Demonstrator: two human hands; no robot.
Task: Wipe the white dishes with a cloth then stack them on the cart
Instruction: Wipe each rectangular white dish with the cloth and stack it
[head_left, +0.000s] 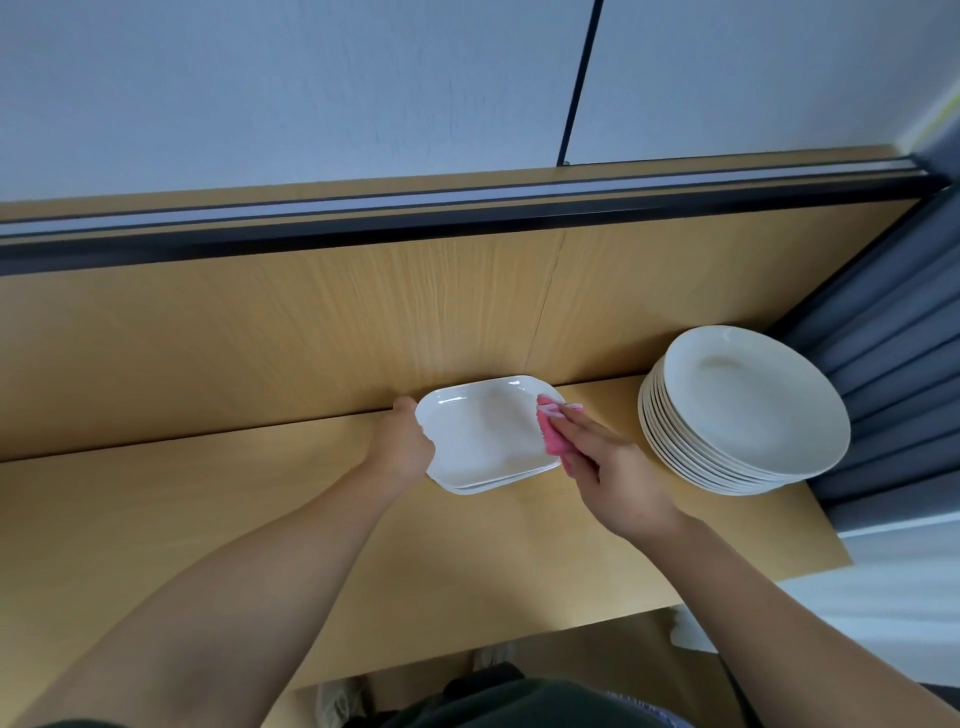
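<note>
Along the left and centre of the frame, a light wooden tabletop (208, 519), pale grain, meeting an upright wood-grain back panel (260, 338) with one thin vertical seam near the middle. Above the panel, a black rail (311, 228) running the full width; higher still, a pale wall (260, 93) split by a single dark vertical line (582, 78) in the upper right. At the bottom edge, below the table, two light shoes (332, 701) on a brown floor.

Centre of the frame: left hand (402, 441), fingers curled round the left rim of a rectangular white dish (483, 436), gripping it. Dish lying close to the back panel, on the table; a doubled rim along its lower edge, so seemingly a second dish beneath, two in all, though not certain. Just right of centre, right hand (613, 467), fingers laid over a pink cloth (553, 431) with the thumb closed against it, holding the cloth pressed to the right end of the dish. One cloth only.

Right of the frame: stack of round white dishes (743, 410) on the table's far right corner, apart from the hands; roughly ten rims, exact count hard to tell. Behind it, along the right edge, a pleated blue-grey curtain (893, 364).
</note>
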